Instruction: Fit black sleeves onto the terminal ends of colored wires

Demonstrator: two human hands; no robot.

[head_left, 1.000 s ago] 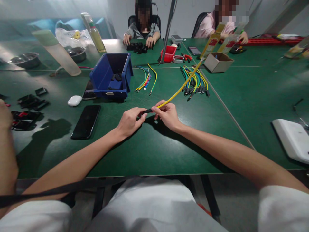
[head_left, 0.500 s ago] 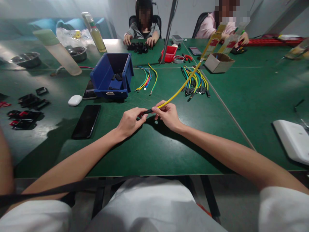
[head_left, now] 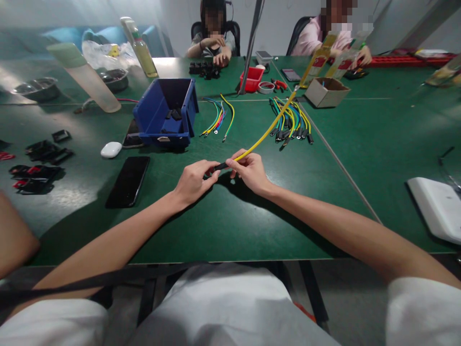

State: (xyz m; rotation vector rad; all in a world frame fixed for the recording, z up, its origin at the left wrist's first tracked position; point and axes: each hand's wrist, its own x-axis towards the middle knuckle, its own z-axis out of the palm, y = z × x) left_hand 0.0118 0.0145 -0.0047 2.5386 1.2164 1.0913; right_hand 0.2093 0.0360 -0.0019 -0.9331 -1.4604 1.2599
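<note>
yellow wire [head_left: 273, 126] stays above the table [head_left: 223, 226], black end [head_left: 221, 166] pinched in the left hand [head_left: 196, 180], right hand [head_left: 252, 174] gripping where the yellow begins, barely shifted, so the work seems no further on.

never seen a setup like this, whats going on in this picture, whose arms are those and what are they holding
There's no machine here: these are a person's two bare hands, seen from a camera worn on that person's head, looking forward and down. The left hand pinches the black end of a yellow wire, and the right hand grips it just beside that. The rest of the wire sticks out to the right. On the green table lie two groups of coloured wires, a blue bin with small black pieces inside, and a dark phone. Two other people sit across the table.
</note>
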